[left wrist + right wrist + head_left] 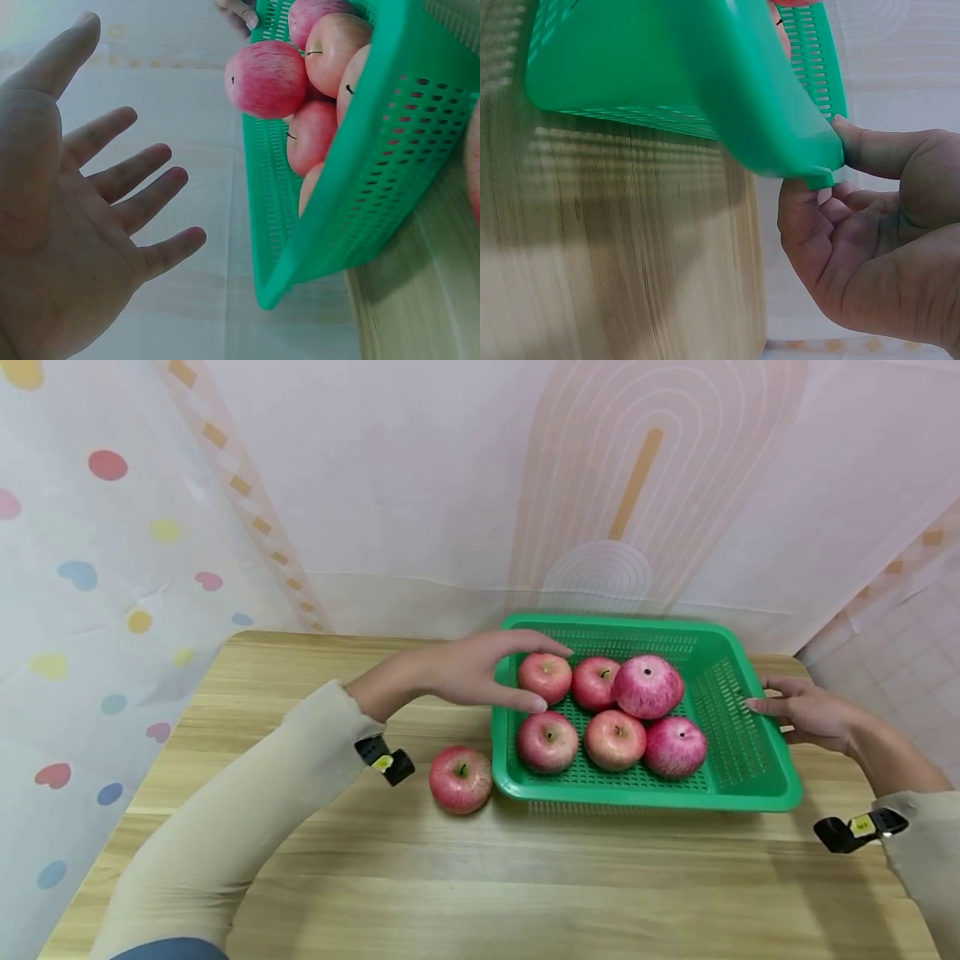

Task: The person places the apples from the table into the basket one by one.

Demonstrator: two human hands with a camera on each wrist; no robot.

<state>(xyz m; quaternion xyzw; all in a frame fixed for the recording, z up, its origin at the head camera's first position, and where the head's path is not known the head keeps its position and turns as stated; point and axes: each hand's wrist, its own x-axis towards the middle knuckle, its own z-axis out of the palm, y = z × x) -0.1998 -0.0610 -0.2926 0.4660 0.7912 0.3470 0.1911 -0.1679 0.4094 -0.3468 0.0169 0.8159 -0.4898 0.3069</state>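
A green plastic basket [645,799] with slotted walls holds several red apples; one streaked pink-red apple [648,687] sits on top of others. My left hand [468,670] hovers over the basket's left rim, thumb and fingers spread, overlapping the near-left apples in the head view. In the left wrist view the left palm [67,225] shows nothing in it. At the opposite end, my right hand [821,714] pinches the basket's right rim, thumb on the inner side and fingers curled underneath, as the right wrist view shows. One loose red apple [461,780] rests on the table, just left of the basket.
The wood-grain table [480,893] stands against a patterned pale cloth backdrop [420,485]. Another cloth with coloured dots and hearts [105,602] hangs at the left. The basket lies near the table's back edge.
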